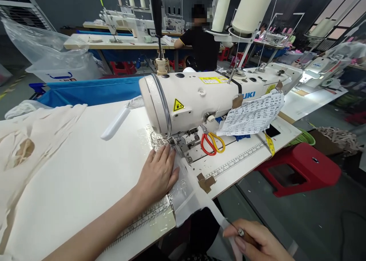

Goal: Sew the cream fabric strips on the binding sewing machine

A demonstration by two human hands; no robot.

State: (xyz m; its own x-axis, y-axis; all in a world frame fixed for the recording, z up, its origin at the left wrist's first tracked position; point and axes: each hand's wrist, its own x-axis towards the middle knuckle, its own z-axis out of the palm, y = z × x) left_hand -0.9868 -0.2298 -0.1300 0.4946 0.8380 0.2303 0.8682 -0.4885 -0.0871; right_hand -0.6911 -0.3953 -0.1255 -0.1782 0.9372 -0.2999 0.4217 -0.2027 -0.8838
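My left hand lies flat with its fingers stretched out, pressing thin white fabric onto the table close to the needle area of a white sewing machine. From there a narrow white fabric strip runs over the table's front edge. Below that edge, my right hand pinches the strip between thumb and fingers. The same hand also has a small tool with a round metal end in it; its kind is unclear. Scissors with red and yellow handles lie beside the machine's base.
Beige fabric spreads over the table's left side, near a white stick-like object. A handwritten sheet hangs on the machine. A red stool stands at the right. A person in black sits farther back.
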